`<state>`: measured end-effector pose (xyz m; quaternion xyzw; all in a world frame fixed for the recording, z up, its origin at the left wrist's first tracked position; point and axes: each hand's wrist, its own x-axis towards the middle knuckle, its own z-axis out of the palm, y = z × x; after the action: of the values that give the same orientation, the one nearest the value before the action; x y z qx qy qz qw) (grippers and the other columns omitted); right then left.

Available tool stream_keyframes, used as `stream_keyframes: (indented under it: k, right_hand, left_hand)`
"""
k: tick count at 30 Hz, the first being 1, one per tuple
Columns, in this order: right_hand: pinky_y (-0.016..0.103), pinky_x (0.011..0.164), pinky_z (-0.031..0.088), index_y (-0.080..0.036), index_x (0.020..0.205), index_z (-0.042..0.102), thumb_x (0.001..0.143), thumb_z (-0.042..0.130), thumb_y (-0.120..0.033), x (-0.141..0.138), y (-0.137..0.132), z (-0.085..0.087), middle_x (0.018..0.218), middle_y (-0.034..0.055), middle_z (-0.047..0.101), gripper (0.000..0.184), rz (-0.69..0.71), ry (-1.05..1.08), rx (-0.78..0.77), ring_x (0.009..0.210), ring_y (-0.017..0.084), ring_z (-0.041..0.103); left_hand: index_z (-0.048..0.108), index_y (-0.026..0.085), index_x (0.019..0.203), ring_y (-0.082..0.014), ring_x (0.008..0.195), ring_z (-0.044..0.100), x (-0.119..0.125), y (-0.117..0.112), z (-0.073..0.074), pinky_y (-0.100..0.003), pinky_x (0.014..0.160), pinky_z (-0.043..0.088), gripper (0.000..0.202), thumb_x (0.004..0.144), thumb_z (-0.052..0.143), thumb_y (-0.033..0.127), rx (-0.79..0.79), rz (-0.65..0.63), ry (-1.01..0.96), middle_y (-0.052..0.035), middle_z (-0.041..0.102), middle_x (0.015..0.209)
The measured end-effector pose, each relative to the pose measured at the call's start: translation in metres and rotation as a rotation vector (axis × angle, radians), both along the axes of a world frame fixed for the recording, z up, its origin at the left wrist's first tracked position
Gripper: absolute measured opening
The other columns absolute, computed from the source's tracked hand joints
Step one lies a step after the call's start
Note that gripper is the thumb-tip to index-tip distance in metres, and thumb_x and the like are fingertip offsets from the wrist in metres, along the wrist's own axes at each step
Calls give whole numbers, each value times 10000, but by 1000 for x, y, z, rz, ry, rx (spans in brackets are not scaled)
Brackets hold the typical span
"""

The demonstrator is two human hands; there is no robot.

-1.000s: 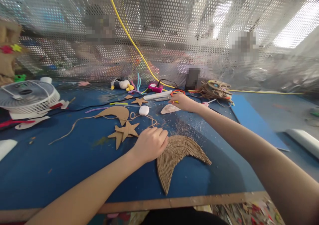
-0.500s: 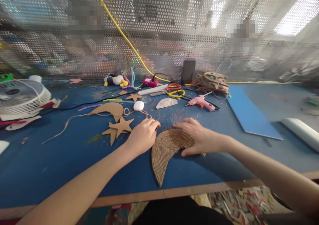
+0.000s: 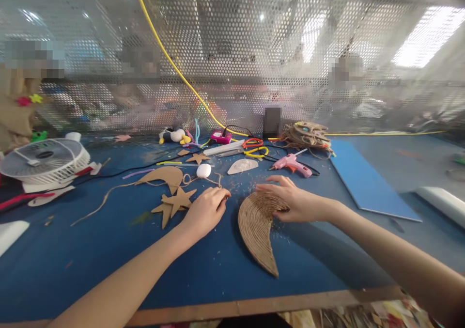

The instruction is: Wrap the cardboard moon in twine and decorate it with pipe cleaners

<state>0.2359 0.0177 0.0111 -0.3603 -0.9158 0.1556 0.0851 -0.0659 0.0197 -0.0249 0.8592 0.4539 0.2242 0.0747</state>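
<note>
A crescent moon shape covered in rows of brown twine tilts over the blue table, one pointed end towards the front edge. My right hand grips its upper right part, fingers over the far side and thumb at the inner curve. To the left and apart from the crescent, my left hand rests with fingers curled in; whatever they hold, if anything, is hidden. Cardboard stars overlap beside the left wrist. Behind them lies a plain cardboard crescent with a loose twine strand, near a white egg-shaped piece.
A pink glue gun, scissors and a twine bundle lie at the back. A white fan stands on the left, a blue board on the right. Perforated sheeting rises behind the table.
The twine-covered crescent has turned in my right hand, its lower tip swinging to the right. It now sits farther from my left hand. The camera view has tilted up slightly.
</note>
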Motion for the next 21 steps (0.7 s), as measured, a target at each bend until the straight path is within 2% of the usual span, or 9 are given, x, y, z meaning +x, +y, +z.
stream_keyframes:
  k: [4, 6, 8, 11, 13, 15, 16, 18, 21]
  right_hand:
    - [512, 1164, 300, -202, 1550, 277, 745, 623, -165, -15, 13, 3, 1540, 169, 333, 877, 128, -21, -106, 1466, 312, 240]
    - [510, 1166, 299, -219, 1523, 349, 767, 600, -148, -19, 16, 12, 1519, 121, 418, 800, 191, -9, -79, 1466, 297, 235]
    - [486, 1149, 330, -244, 1431, 493, 828, 562, -152, -21, 21, 29, 1437, 77, 537, 614, 215, 17, -4, 1411, 270, 335]
    - [392, 1004, 467, -228, 1193, 677, 917, 528, -247, -22, 31, 68, 1176, 69, 703, 313, 160, 44, 40, 1144, 217, 590]
    - [337, 893, 513, -217, 1118, 711, 943, 505, -299, -24, 38, 96, 1071, 55, 739, 282, 99, 59, 9, 983, 185, 663]
    - [315, 857, 518, -234, 1136, 713, 949, 506, -358, -25, 43, 119, 1100, 43, 741, 306, 36, 68, -5, 959, 178, 677]
    - [311, 852, 517, -241, 1145, 713, 946, 511, -385, -26, 45, 127, 1115, 38, 739, 317, -5, 88, 4, 967, 181, 678]
    - [308, 856, 514, -256, 1172, 707, 942, 519, -416, -25, 47, 136, 1146, 29, 732, 338, -77, 126, 31, 996, 186, 673]
    - [298, 862, 514, -254, 1200, 697, 947, 515, -401, -20, 52, 132, 1167, 31, 726, 345, -86, 142, 24, 1008, 180, 670]
  left_hand:
    - [620, 220, 986, -232, 923, 626, 2, -7, 4, -362, 790, 497, 167, 917, 495, 133, 13, 32, -21, -39, 688, 935]
    - [631, 217, 942, -219, 904, 641, 4, -4, 13, -340, 786, 497, 105, 913, 533, 194, 0, 58, -79, -38, 697, 929]
    - [639, 213, 857, -196, 810, 659, 6, 9, 31, -305, 731, 495, 109, 906, 561, 271, -45, 113, -121, -25, 709, 862]
    - [668, 216, 771, -176, 690, 668, 2, 52, 75, -276, 668, 484, 277, 930, 516, 385, -138, 279, -30, -7, 722, 741]
    - [688, 206, 708, -202, 779, 693, -7, 92, 104, -292, 757, 490, 361, 949, 479, 376, -129, 359, 11, -35, 740, 755]
    - [713, 177, 747, -262, 945, 690, -20, 130, 122, -339, 859, 480, 254, 906, 547, 286, -102, 502, 34, -94, 754, 853]
    - [725, 161, 799, -295, 1006, 676, -28, 146, 125, -369, 882, 479, 172, 871, 597, 250, -97, 581, 41, -126, 751, 906]
    - [736, 160, 894, -332, 1052, 658, -43, 170, 119, -411, 888, 490, 111, 815, 672, 201, -113, 699, 50, -153, 740, 978]
    - [707, 180, 1033, -307, 1091, 636, -55, 191, 89, -416, 905, 511, 187, 850, 694, 211, -130, 731, 53, -149, 685, 1134]
